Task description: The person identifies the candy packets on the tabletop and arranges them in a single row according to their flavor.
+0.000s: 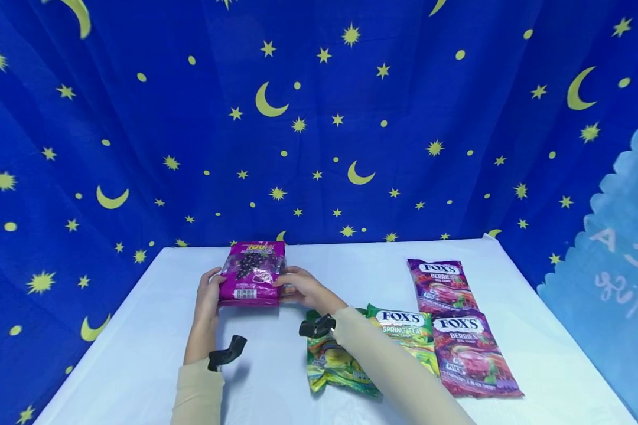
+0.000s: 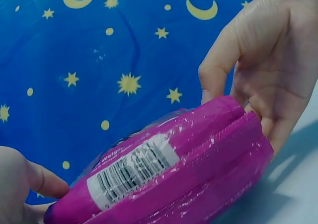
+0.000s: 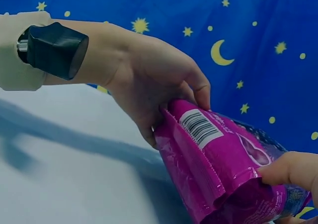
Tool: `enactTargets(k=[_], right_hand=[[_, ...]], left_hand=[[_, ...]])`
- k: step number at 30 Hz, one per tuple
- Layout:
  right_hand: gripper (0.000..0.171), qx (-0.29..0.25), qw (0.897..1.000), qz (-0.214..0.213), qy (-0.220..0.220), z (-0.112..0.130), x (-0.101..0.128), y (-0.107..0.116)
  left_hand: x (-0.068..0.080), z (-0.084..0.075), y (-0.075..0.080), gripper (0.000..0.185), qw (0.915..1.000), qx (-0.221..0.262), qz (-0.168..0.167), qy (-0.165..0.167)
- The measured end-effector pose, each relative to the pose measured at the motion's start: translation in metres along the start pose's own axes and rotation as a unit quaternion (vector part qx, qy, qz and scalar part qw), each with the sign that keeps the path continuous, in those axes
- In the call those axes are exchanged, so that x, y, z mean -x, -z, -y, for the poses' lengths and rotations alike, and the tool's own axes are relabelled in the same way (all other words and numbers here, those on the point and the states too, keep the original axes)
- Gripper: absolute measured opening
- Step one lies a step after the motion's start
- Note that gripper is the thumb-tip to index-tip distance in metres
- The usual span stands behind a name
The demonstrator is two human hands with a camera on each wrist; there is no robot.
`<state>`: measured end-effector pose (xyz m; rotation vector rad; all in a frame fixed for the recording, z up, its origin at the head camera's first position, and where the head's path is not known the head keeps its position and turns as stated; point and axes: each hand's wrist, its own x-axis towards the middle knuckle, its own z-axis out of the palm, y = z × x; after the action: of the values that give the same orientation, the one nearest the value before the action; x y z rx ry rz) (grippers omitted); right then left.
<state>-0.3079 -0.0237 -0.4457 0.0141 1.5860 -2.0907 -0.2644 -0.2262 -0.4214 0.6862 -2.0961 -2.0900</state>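
A magenta candy bag point(image 1: 252, 274) with dark grapes and a barcode on its front is held up over the left part of the table. My left hand point(image 1: 208, 294) grips its left side, and my right hand point(image 1: 304, 288) grips the right side. In the left wrist view the bag's folded lower end point(image 2: 198, 164) faces the camera, with the right hand point(image 2: 271, 60) pinching one corner. The right wrist view shows the left hand point(image 3: 154, 75) at the barcode end and the right thumb point(image 3: 285, 169) pressed on the other side.
Green Fox's Spring Tea candy bags point(image 1: 401, 319) lie below and partly behind the right forearm. Two purple Fox's Berries bags point(image 1: 473, 357) lie to their right, one farther back. A white cloth covers the table point(image 1: 345, 265); a blue star-and-moon curtain point(image 1: 319, 141) stands behind it.
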Motion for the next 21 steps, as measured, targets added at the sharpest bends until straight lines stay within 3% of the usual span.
enactTargets(k=[3,10,15,21], right_hand=[[0.07,-0.002,1.0,-0.007,-0.001,-0.005,-0.002,-0.006],[0.077,-0.009,1.0,-0.01,-0.01,-0.013,-0.006,-0.015],[0.078,-0.006,1.0,-0.013,-0.012,-0.015,-0.007,-0.016],[0.073,0.003,1.0,-0.017,-0.01,-0.016,-0.01,-0.016]], left_hand=[[-0.004,0.003,0.001,0.052,0.9996,-0.01,-0.025,0.004],[-0.018,0.016,0.008,0.051,0.9989,-0.019,-0.035,-0.024],[-0.031,0.027,0.011,0.051,0.9985,-0.022,-0.045,-0.021],[-0.026,0.025,0.01,0.05,0.9979,-0.042,-0.049,-0.008]])
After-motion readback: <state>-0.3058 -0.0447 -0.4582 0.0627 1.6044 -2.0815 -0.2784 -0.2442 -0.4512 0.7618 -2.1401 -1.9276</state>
